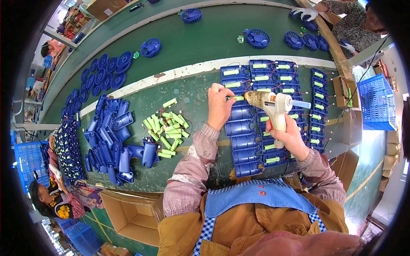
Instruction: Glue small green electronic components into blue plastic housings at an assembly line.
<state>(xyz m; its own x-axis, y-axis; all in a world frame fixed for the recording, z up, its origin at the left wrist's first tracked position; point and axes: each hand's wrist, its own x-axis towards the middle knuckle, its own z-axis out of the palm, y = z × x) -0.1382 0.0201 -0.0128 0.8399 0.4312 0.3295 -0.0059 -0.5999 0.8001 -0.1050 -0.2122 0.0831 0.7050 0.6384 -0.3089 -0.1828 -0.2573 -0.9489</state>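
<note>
My right hand [287,135] is wrapped round the handle of a white hot glue gun [279,103], its nozzle pointing left. A translucent glue stick [301,104] juts from the gun's back end. Between the fingertips of my left hand [219,106] is a light-green battery cell [237,98], close by the nozzle. Below both hands lie rows of blue plastic half-shells [240,128]. Many of these shells have a green cell with thin wires in them; several in the left column are bare inside. The glue gun hides part of the middle rows.
Left of my left arm lie a heap of loose green cells [173,130] and a pile of blue shells [112,141]. Blue fan units [257,38] sit on the green belt [213,38] beyond a white rail. A gloved co-worker's hand [305,13] is at far right; another person sits at left.
</note>
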